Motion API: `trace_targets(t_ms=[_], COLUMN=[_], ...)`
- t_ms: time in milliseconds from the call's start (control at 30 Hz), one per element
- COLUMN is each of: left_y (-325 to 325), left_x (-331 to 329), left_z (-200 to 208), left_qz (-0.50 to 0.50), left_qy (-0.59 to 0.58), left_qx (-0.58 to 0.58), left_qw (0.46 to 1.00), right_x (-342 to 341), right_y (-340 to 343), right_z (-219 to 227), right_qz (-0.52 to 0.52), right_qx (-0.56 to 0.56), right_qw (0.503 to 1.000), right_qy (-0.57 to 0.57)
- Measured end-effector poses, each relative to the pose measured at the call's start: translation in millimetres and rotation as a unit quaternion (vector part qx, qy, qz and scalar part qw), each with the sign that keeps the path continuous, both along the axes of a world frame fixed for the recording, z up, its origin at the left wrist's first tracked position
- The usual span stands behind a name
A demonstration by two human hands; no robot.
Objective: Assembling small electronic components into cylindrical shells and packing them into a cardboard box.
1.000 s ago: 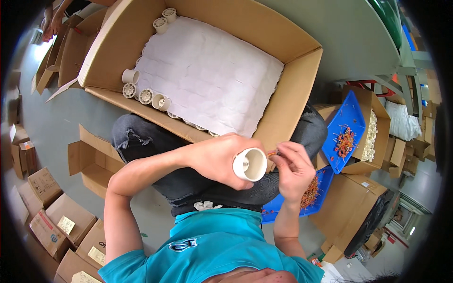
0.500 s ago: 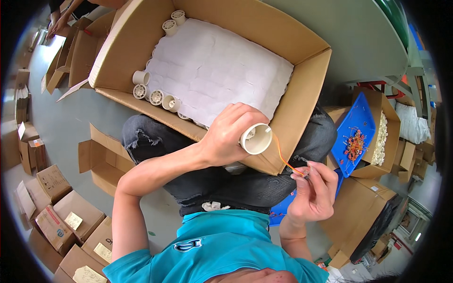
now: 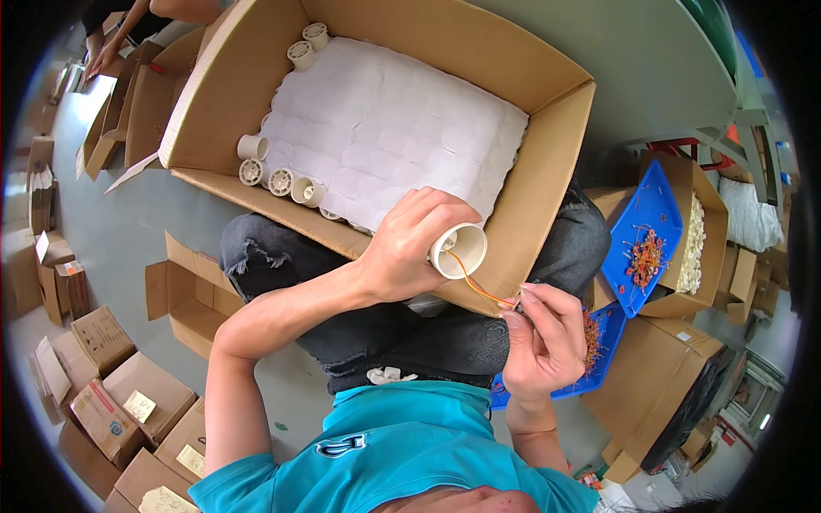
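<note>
My left hand (image 3: pixel 412 244) is wrapped round a white plastic cup-shaped part (image 3: pixel 460 251), its open mouth facing up and to the right. Orange and yellow wires (image 3: pixel 475 287) run from inside that mouth to my right hand (image 3: pixel 547 349). There my thumb and fingers pinch a small connector (image 3: pixel 516 303) at the wires' end, mostly covered by the fingertips. Just beyond my left hand, across my lap, lies a cardboard box (image 3: pixel 547 162) with a white sheet (image 3: pixel 393 120) inside. Several similar white parts (image 3: pixel 280 180) stand along the sheet's left side.
A blue tray (image 3: pixel 643 244) of small wired pieces leans at the right on a box of cream-coloured parts (image 3: pixel 693 248). Another blue tray (image 3: pixel 599 376) with wired pieces lies below it. Cardboard boxes (image 3: pixel 141 393) stand at left. Another person's hands (image 3: pixel 104 58) show at top left.
My right hand has moved left and slightly down, closer to the cup. The wires now pass into the cup's mouth rather than hanging beside its rim. The lower tray's wired pieces are uncovered.
</note>
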State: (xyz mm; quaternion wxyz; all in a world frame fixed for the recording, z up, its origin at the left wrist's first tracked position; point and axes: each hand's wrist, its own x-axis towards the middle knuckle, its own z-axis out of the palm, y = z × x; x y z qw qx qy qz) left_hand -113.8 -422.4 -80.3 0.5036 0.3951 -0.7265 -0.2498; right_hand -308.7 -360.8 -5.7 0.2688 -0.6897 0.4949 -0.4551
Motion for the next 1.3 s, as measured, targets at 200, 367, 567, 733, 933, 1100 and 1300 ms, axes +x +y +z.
trace_targets(t_ms=[200, 367, 567, 733, 933, 1100, 1300], left_y=[-0.9, -0.1, -0.3, -0.9, -1.8, -1.4, 0.0], left_x=[1.9, 0.6, 1.1, 1.6, 2.0, -1.5, -3.1], left_z=[4.6, 1.5, -0.8, -2.1, -2.1, 4.1, -0.6], left_qz=[-0.009, 0.000, 0.007, 0.007, 0.009, -0.007, -0.019], left_qy=[-0.027, -0.039, -0.005, -0.014, -0.033, -0.082, -0.104], left_qx=[-0.012, -0.013, 0.003, 0.004, -0.020, -0.039, -0.021], left_qw=[1.000, 0.999, 1.000, 1.000, 0.999, 0.996, 0.994], right_x=[1.7, 4.2, 3.0, 3.4, 3.0, 15.5, 32.0], right_y=[-2.4, -4.1, -1.5, -2.9, -6.2, -13.8, -36.0], right_z=[-2.7, -3.9, 2.6, 4.4, 3.0, -9.1, -33.4], right_qz=[0.004, 0.016, 0.003, 0.001, 0.002, -0.003, 0.020], right_qx=[-0.001, 0.001, 0.044, 0.052, 0.050, 0.034, 0.009], right_qw=[1.000, 1.000, 0.999, 0.998, 0.998, 0.998, 0.997], right_qy=[0.020, 0.017, 0.025, 0.021, 0.033, 0.049, 0.069])
